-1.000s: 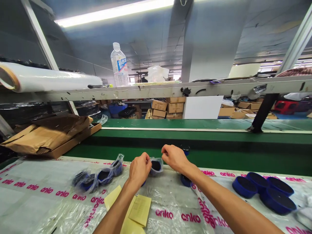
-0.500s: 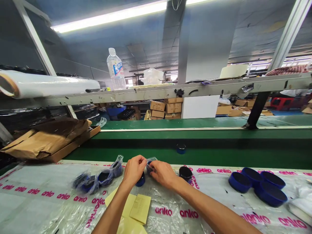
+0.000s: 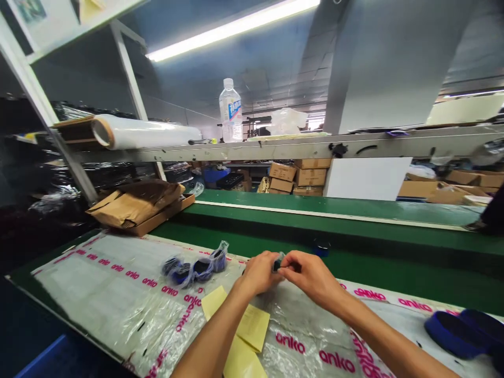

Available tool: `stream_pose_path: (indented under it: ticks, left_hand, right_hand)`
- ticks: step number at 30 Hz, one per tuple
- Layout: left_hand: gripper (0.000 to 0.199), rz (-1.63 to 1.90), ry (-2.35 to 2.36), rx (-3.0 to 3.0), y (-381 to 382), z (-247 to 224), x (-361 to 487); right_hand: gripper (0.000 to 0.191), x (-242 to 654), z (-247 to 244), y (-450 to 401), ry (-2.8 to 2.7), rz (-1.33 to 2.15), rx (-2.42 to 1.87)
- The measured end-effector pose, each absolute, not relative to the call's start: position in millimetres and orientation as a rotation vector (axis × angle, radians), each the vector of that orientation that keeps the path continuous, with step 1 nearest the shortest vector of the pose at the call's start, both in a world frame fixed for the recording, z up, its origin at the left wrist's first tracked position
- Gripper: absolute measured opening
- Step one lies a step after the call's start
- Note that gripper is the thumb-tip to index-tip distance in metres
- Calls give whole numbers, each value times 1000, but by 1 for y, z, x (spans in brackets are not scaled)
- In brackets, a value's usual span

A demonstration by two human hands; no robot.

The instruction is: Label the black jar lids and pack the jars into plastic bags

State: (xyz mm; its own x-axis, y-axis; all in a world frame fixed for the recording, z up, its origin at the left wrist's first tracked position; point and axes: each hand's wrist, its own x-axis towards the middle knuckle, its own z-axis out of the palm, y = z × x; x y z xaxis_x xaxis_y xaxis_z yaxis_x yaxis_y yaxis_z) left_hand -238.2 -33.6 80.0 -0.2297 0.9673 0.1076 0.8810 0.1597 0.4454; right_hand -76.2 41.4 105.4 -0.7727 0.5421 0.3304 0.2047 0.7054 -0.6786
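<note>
My left hand (image 3: 260, 272) is closed around a small dark round piece in a clear plastic bag (image 3: 277, 261), just above the sheet-covered bench. My right hand (image 3: 309, 270) pinches the edge of the same bag, thumb and forefinger together. Most of the piece is hidden by my fingers. To the left lie several dark blue round pieces (image 3: 202, 269) wrapped in clear plastic bags. Yellow paper sheets (image 3: 254, 325) rest below my left wrist. Several unwrapped blue round pieces (image 3: 452, 333) sit at the right edge.
A single blue round piece (image 3: 322, 248) stands on the green belt (image 3: 244, 226) beyond my hands. At the back left is a cardboard tray (image 3: 165, 216) with brown paper. A metal shelf rail (image 3: 275, 149) crosses ahead, carrying a plastic bottle (image 3: 231, 113) and a film roll (image 3: 149, 131).
My view has swung left, so everything appears shifted right. My left hand has wrapped around the bagged piece, and my right hand has moved from around it to a pinch at its edge.
</note>
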Motion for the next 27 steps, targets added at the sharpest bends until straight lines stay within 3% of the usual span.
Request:
stream_pose_path:
  ticks: [4,17,27]
  left_hand:
    - [23,675,2252,1797,-27,75,-238]
    - [24,1073,2590,1437,-32,85,-283]
    - [18,791,2898,1451,-91,83,-325]
  right_hand:
    - [15,-53,109,42,-2414,886,-611]
    - [18,-16,104,45,-2365,1000,-680]
    - [22,40,92,60,-2294,1035,-817]
